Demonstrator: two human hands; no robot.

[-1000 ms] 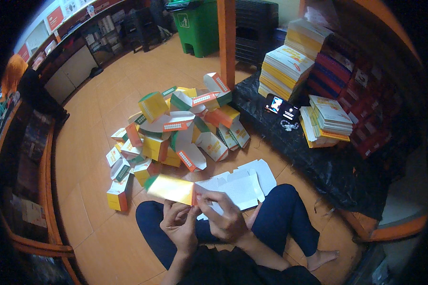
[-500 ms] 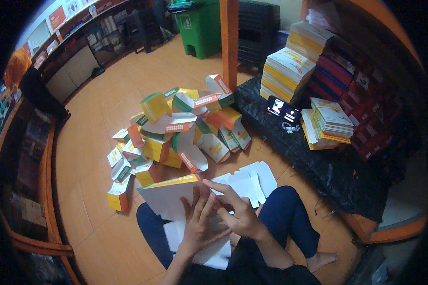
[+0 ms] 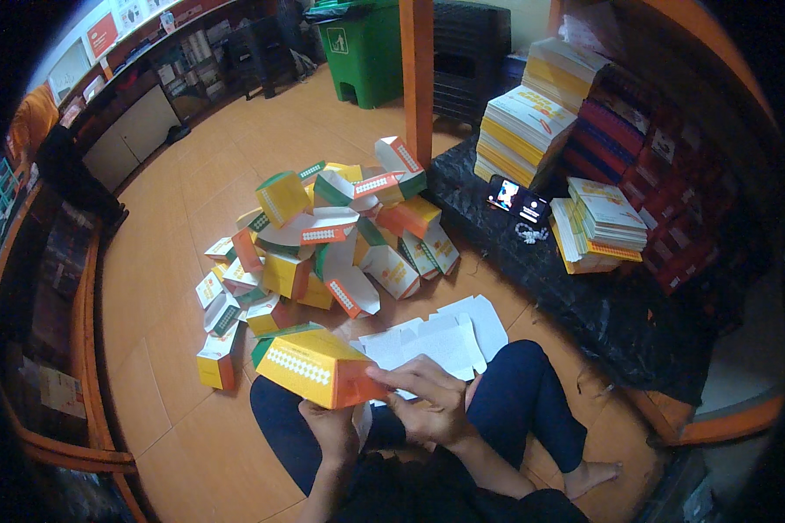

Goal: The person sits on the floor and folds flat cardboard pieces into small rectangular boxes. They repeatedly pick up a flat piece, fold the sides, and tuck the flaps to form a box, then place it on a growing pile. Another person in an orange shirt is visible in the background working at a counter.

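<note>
Head view: box (image 3: 303, 368) extends leftward from the right grip (image 3: 429, 401), which pinches its orange end, long axis roughly crosswise; left grip (image 3: 333, 429) sits beneath, fingers hidden, closure unclear.

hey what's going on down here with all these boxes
A person sits on the tiled floor, holding a yellow and orange carton in front of them. The left hand supports it from below, while the right hand has its fingers at the orange end. Flat white card pieces lie just beyond, and a heap of cartons sits farther out. To the right, flat stacks rest on a black sheet.
</note>
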